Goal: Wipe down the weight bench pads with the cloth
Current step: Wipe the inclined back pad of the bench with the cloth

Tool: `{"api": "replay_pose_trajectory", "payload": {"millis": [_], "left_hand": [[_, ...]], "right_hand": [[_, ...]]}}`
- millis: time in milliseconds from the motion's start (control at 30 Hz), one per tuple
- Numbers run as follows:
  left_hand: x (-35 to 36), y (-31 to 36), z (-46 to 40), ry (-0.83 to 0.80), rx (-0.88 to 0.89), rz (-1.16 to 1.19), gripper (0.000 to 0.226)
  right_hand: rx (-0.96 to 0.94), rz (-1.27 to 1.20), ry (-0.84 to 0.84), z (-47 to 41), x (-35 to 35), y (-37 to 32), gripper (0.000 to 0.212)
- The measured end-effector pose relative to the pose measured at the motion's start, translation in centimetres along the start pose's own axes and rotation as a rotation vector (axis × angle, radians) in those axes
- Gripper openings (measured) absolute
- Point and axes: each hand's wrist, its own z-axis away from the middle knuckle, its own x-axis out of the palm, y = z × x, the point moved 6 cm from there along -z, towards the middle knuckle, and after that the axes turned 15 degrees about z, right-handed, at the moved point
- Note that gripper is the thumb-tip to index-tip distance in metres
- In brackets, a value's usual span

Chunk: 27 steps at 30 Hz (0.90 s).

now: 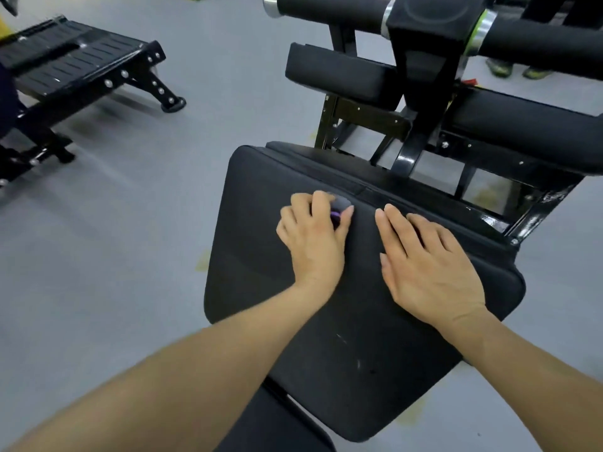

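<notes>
Cloth (339, 213), a small dark bundle with a purple edge, shows only as a sliver at the centre of the frame, bunched under the left hand (315, 236). That hand's fingers are curled over it, thumb on the right side of the bundle, gripping it against the large black padded bench seat (261, 256). The right hand (424, 265) lies just beside it to the right, fingers straight and flat on the same pad, holding nothing; it looks to be steadying the pad.

The seat pad's long axis runs from the upper middle of the frame down toward the lower right. The cloth sits near the pad's upper edge, close to the seam, so nearly all unwiped surface lies below it, toward the bottom of the frame. I judge the coming stroke should pull down along that axis, and the left hand, already on the cloth, is the one to make it.

Counted: 1 cloth, 2 hands, 1 large seat pad, 1 smaller black rectangular pad (342, 76) at upper middle, 1 long black pad (528, 122) at right, and 2 black foam rollers (329, 8) along the top. A second black bench frame (81, 66) stands at upper left on the grey floor (130, 256).
</notes>
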Motion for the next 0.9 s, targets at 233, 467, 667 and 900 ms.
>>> {"api": "replay_pose_trajectory", "payload": {"millis": [233, 467, 667, 900], "left_hand": [[-0.4, -4.3, -8.3, 0.132, -0.398, -0.042, 0.033], [0.9, 1.7, 1.3, 0.002, 0.021, 0.016, 0.025], [-0.9, -2.7, -4.1, 0.032, -0.009, -0.015, 0.033], [-0.1, -1.0, 0.8, 0.174, -0.134, -0.064, 0.025]], "right_hand": [[0.0, 0.019, 0.019, 0.1, 0.3, -0.2, 0.055], [0.008, 0.002, 0.035, 0.2, 0.1, -0.1, 0.054], [0.01, 0.029, 0.038, 0.2, 0.1, -0.2, 0.054], [0.0, 0.028, 0.031, 0.3, 0.3, -0.1, 0.055]]}}
